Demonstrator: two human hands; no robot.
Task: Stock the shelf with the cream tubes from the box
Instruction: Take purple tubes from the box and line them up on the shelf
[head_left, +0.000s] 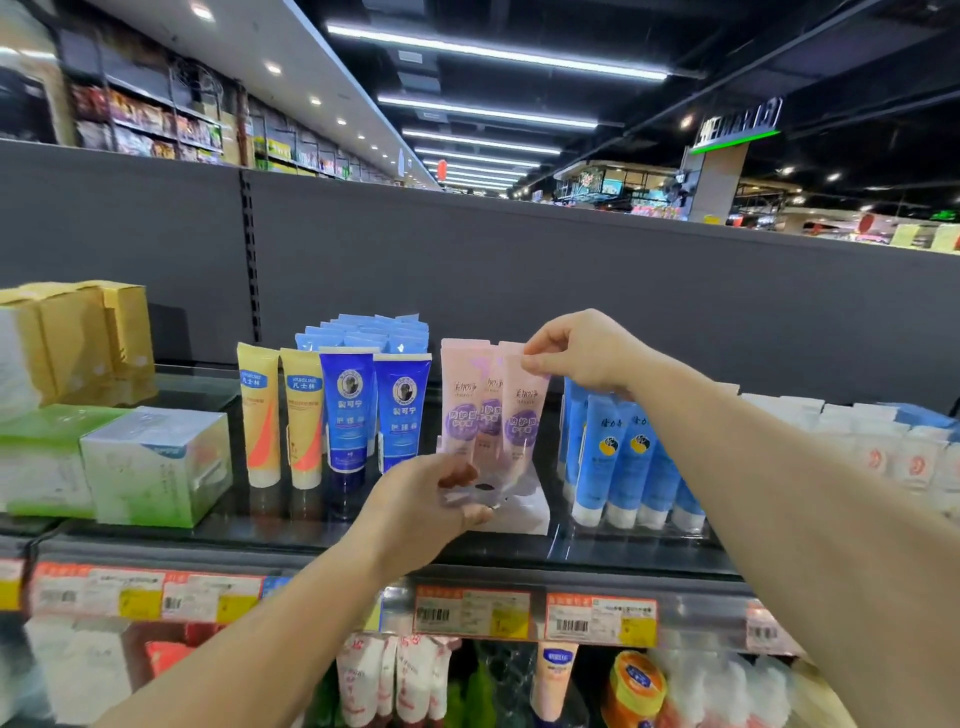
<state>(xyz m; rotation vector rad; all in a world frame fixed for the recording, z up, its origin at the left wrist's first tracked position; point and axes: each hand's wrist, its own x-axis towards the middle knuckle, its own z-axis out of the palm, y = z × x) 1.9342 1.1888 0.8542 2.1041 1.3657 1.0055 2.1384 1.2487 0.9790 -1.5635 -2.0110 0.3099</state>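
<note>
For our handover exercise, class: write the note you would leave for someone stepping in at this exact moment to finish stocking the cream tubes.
Right hand: pinches the top edge of the front right pink tube.
Left hand: at the foot of the pink tubes, fingers curled round their clear holder.
Things: three pink tubes show, upright on the top shelf, between the dark blue tubes and the light blue tubes.
Done: some pink tubes placed.
Left: settle this tube. The box is out of view, so the remaining stock is unknown.

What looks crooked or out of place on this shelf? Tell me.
Only the rightmost pink tube: it leans left against its neighbours while the right hand pinches its top. The other tubes stand straight.
</note>
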